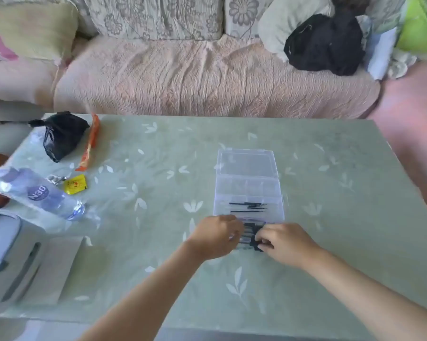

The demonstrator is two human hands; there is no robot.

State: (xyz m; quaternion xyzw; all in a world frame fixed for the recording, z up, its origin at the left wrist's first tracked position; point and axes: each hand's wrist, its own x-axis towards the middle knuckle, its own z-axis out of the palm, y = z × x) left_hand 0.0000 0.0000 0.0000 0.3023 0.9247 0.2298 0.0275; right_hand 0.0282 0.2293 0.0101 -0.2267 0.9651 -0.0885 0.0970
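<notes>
The bundle of thin black sticks sat at six o'clock of the clear box, against its near edge. The right hand pinched the bundle's right end with curled fingers, and the left hand curled round the left end. If either grip slackened while the bundle was pulled apart, the sticks would probably scatter and roll across the smooth table. A push toward twelve o'clock could shove the light box and jolt the loose sticks already inside. A water bottle lay well apart at nine o'clock.
</notes>
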